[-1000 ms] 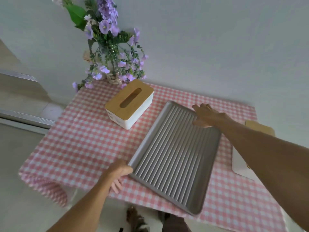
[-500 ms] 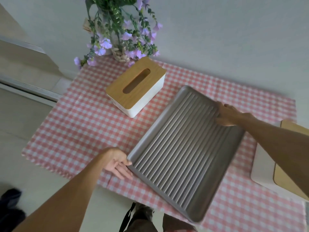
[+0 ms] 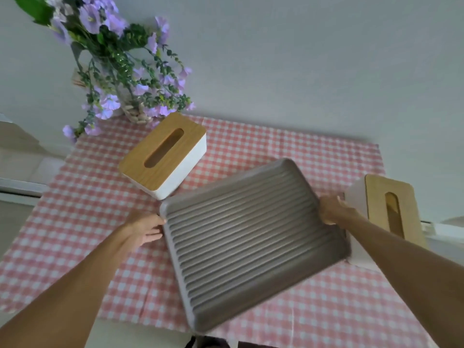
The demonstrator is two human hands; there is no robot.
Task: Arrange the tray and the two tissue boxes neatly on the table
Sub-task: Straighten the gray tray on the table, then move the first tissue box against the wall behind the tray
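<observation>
Step in hand: squaring the tray. I have the grey ribbed rectangular tray (image 3: 253,237) lying skewed on the pink-and-white checked tablecloth (image 3: 82,222), near the middle of the table, one corner over the front edge. My left hand (image 3: 145,228) is at its near-left corner, fingers loosely curled under the rim. My right hand (image 3: 332,209) grips the right rim, fingers wrapped over the edge.

The white tissue box with a slotted wooden lid (image 3: 164,155) sits angled just beside the tray's far-left corner, in front of the purple flowers (image 3: 120,69). The second white wooden-lidded tissue box (image 3: 386,214) stands at the table's right edge, touching or nearly touching the tray; I cannot tell which.

Next move, as I judge it: rotate the tray parallel to the table edge without nudging either box.
</observation>
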